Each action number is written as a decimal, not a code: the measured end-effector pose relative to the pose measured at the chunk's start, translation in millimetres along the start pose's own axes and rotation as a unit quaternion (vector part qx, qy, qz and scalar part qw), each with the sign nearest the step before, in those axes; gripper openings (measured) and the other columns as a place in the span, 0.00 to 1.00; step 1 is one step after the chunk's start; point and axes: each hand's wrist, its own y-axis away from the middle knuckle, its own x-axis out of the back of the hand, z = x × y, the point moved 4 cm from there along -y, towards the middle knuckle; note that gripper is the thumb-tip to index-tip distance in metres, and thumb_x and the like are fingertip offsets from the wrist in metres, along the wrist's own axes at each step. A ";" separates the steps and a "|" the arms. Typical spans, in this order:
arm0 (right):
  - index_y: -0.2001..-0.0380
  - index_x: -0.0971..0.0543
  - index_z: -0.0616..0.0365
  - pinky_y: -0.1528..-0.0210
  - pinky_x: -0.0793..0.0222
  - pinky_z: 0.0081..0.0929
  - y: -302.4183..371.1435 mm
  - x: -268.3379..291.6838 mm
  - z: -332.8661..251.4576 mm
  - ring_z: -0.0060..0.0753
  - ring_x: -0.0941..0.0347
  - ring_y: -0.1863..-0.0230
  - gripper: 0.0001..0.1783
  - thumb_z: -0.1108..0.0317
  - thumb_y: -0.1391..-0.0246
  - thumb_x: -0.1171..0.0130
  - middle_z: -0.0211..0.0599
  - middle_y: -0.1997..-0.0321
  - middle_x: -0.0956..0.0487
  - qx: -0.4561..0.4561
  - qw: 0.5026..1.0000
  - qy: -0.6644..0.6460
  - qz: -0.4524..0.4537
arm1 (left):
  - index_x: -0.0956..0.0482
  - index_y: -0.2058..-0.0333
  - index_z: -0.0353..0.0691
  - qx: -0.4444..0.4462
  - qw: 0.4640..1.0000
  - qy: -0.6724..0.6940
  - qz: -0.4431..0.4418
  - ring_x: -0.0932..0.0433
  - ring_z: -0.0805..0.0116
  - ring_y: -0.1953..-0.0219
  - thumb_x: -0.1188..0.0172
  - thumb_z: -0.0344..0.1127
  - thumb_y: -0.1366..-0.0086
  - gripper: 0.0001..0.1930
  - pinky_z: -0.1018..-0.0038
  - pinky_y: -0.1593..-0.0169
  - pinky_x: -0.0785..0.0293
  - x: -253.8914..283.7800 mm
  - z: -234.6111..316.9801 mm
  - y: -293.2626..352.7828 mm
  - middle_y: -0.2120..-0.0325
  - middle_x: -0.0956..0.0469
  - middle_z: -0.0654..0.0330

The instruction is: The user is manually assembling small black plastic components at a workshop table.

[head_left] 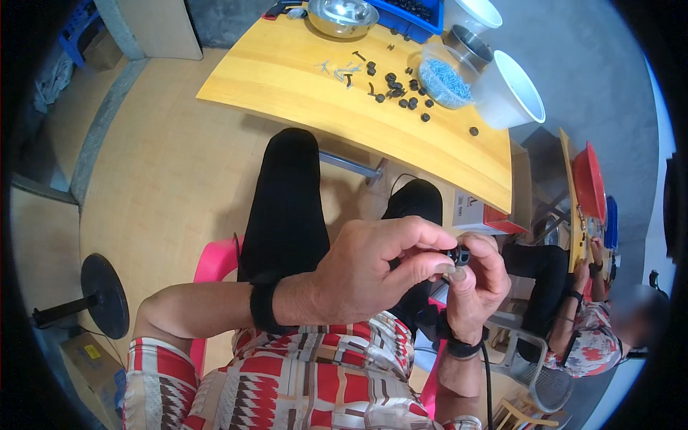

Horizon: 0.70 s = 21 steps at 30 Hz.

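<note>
Above my lap, my left hand and my right hand meet with their fingertips pinched around a small black plastic part. Most of the part is covered by fingers, so its exact kind cannot be made out. On the yellow table lie several loose black knob-like pieces and a scatter of silver screws. A clear tub of small bluish screws stands to the right of them.
At the table's back are a metal bowl, a blue bin of black parts and a white bucket. A cardboard box stands beneath the right end. Another person sits at the right by a red basin.
</note>
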 end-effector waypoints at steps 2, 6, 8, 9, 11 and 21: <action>0.60 0.28 0.67 0.71 0.30 0.18 -0.4 -1.7 -1.8 0.24 0.30 0.70 0.17 0.69 0.52 0.40 0.44 0.61 0.29 -0.001 1.000 0.003 0.003 | 0.27 0.63 0.33 -0.009 1.000 0.006 0.007 0.21 0.74 0.69 0.42 0.27 0.45 0.10 0.82 0.68 0.26 0.1 -1.0 0.1 0.71 0.22 0.55; 0.62 0.26 0.67 0.71 0.31 0.18 -0.5 2.2 -0.1 0.24 0.30 0.70 0.16 0.67 0.52 0.40 0.44 0.62 0.28 0.024 0.998 0.063 0.012 | 0.27 0.63 0.33 -0.017 1.000 0.020 0.011 0.21 0.73 0.70 0.41 0.27 0.45 0.10 0.82 0.68 0.26 -0.8 -2.2 -1.2 0.71 0.22 0.55; 0.62 0.25 0.66 0.71 0.32 0.18 -1.1 2.2 -1.5 0.25 0.30 0.69 0.16 0.67 0.53 0.40 0.44 0.63 0.27 0.023 0.997 0.078 0.008 | 0.27 0.63 0.32 -0.013 1.000 0.012 0.013 0.21 0.73 0.70 0.42 0.27 0.44 0.10 0.82 0.68 0.26 -0.4 -3.2 -1.0 0.72 0.22 0.55; 0.61 0.25 0.66 0.70 0.32 0.18 -0.7 1.7 -2.2 0.25 0.30 0.69 0.16 0.67 0.53 0.40 0.44 0.64 0.27 0.023 0.995 0.093 0.005 | 0.27 0.63 0.32 -0.013 1.000 0.012 0.013 0.21 0.73 0.70 0.42 0.27 0.44 0.10 0.82 0.68 0.26 0.4 -2.5 -0.8 0.72 0.22 0.55; 0.61 0.25 0.66 0.70 0.32 0.17 2.8 -0.6 -2.8 0.26 0.30 0.69 0.17 0.68 0.53 0.40 0.45 0.64 0.27 0.015 0.993 0.118 0.011 | 0.27 0.63 0.31 0.011 1.000 -0.002 0.003 0.22 0.75 0.70 0.44 0.27 0.43 0.09 0.83 0.67 0.26 1.9 -2.1 -0.5 0.72 0.22 0.55; 0.53 0.29 0.66 0.70 0.31 0.19 -4.3 -20.1 -13.6 0.28 0.29 0.69 0.26 0.82 0.61 0.40 0.45 0.63 0.28 0.086 0.946 0.311 -0.037 | 0.28 0.60 0.30 0.246 0.937 0.247 0.013 0.24 0.73 0.67 0.45 0.28 0.41 0.11 0.80 0.64 0.26 -5.3 -30.7 1.9 0.70 0.24 0.56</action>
